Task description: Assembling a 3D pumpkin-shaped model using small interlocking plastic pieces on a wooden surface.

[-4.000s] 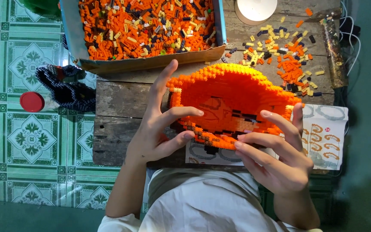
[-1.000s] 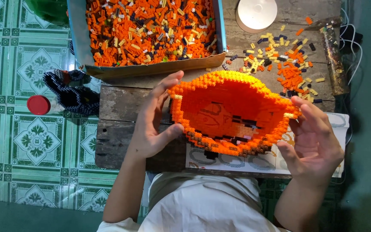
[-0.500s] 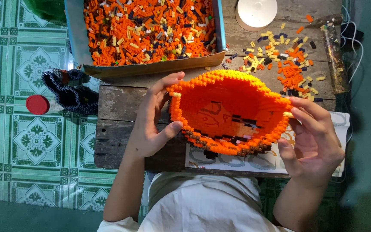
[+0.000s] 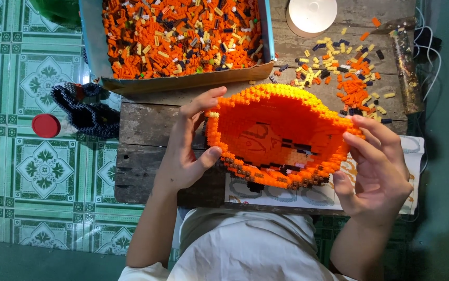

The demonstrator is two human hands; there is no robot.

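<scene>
I hold a large hollow orange brick model [image 4: 279,138], bowl-shaped with a dark-edged rim, above a worn wooden table [image 4: 141,156]. My left hand [image 4: 185,151] grips its left rim, thumb below and fingers over the top edge. My right hand [image 4: 378,166] clasps the right rim with its fingers curled over the edge. A printed instruction sheet [image 4: 412,156] lies under the model.
A cardboard tray [image 4: 183,83] full of mostly orange bricks stands at the table's far side. Loose yellow, orange and dark bricks [image 4: 347,70] lie at the far right, by a white round lid [image 4: 312,14]. On the green tiled floor lie a dark cloth [image 4: 86,112] and a red-capped bottle [image 4: 46,125].
Four seconds ago the model was tilted with its flat underside toward me; since then I have turned it so its hollow faces up. My right hand shifted to the right rim.
</scene>
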